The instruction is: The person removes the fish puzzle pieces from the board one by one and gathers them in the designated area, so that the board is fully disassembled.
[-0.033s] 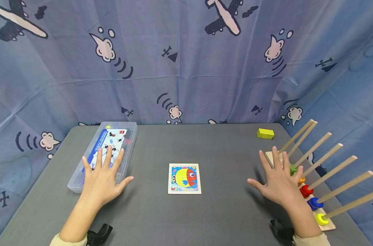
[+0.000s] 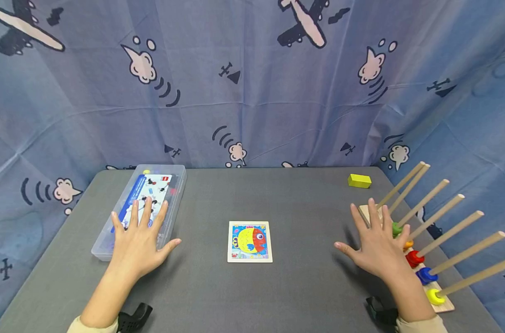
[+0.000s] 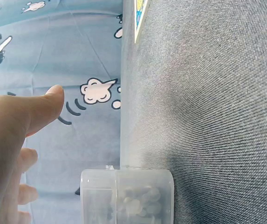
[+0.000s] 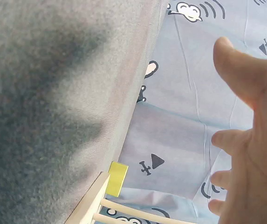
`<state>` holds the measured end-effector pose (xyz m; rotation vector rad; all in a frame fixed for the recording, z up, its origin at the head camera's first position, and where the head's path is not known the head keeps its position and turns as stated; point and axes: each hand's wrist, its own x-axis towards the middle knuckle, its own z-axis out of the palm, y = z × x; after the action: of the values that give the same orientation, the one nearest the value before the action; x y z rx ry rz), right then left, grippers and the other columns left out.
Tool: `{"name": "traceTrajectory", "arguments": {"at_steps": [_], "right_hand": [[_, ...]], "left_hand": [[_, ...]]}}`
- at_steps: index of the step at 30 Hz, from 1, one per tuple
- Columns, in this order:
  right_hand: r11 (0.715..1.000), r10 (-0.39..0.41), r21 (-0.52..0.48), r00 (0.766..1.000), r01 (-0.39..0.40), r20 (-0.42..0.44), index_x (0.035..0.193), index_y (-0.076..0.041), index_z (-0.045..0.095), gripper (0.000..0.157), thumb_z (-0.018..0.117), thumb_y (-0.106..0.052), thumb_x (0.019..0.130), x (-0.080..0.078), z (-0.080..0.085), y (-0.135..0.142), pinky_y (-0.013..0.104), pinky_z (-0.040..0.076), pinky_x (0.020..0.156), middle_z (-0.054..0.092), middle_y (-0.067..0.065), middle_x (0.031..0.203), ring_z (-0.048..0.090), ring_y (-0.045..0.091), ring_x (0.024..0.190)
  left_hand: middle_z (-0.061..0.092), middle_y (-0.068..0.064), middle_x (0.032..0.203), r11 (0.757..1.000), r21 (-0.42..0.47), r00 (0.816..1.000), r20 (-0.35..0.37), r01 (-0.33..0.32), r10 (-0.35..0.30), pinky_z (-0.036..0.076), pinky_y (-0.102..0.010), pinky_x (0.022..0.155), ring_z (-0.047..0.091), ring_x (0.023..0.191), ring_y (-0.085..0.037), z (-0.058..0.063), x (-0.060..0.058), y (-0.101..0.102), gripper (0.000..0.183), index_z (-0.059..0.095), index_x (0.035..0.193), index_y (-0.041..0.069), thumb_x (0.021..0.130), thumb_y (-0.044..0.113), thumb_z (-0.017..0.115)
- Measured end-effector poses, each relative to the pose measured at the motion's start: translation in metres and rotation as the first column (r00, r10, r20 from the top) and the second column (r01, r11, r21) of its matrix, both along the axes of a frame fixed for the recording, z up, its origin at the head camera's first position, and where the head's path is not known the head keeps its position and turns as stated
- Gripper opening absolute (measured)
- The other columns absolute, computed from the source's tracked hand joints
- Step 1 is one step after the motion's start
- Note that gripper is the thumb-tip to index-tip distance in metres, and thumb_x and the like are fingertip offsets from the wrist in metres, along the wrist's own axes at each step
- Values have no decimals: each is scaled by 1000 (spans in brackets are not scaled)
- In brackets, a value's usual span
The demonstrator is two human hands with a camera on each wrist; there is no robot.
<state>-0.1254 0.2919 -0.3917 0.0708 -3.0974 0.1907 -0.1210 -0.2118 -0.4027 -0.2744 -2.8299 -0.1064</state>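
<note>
My left hand (image 2: 138,247) hovers with its fingers spread, overlapping the near part of a clear plastic box (image 2: 175,203) in the head view. A printed sheet (image 2: 154,185) shows through the lid, and small pale pieces (image 3: 142,203) are visible inside from the left wrist. Over on the right, my right hand (image 2: 379,252) is also spread, palm down, holding nothing. Beside it stands a wooden peg rack (image 2: 446,305) with coloured rings, among them a red ring (image 2: 415,259) and a blue ring (image 2: 427,276). Between the hands lies a small framed fish puzzle (image 2: 250,242).
A yellow block (image 2: 359,181) sits at the back right, beyond the rack's far end. Tall wooden pegs (image 2: 469,233) lean out towards the right in the head view. The grey tabletop (image 2: 277,199) ends at a patterned blue curtain (image 2: 252,92).
</note>
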Motion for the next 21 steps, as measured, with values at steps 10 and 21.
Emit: {"name": "traceTrajectory", "arguments": {"at_steps": [10, 21], "right_hand": [[1000, 17, 21, 1000, -18, 17, 154, -15, 10, 108, 63, -67, 76, 0, 2, -2, 82, -20, 88, -10, 25, 156, -16, 51, 139], [999, 47, 18, 999, -47, 3, 154, -14, 12, 106, 64, -65, 76, 1, 6, -4, 81, -21, 90, -7, 25, 156, -10, 52, 140]], "left_hand": [[25, -22, 153, 1000, -13, 1000, 2, 1, -1, -5, -76, 105, 19, 139, -49, -4, -2, 1, 90, 30, 149, 18, 78, 65, 59], [29, -23, 151, 999, -24, 999, 16, 28, -27, 0, -76, 106, 22, 139, -46, 0, -3, 13, 89, 31, 149, 17, 78, 64, 60]]}}
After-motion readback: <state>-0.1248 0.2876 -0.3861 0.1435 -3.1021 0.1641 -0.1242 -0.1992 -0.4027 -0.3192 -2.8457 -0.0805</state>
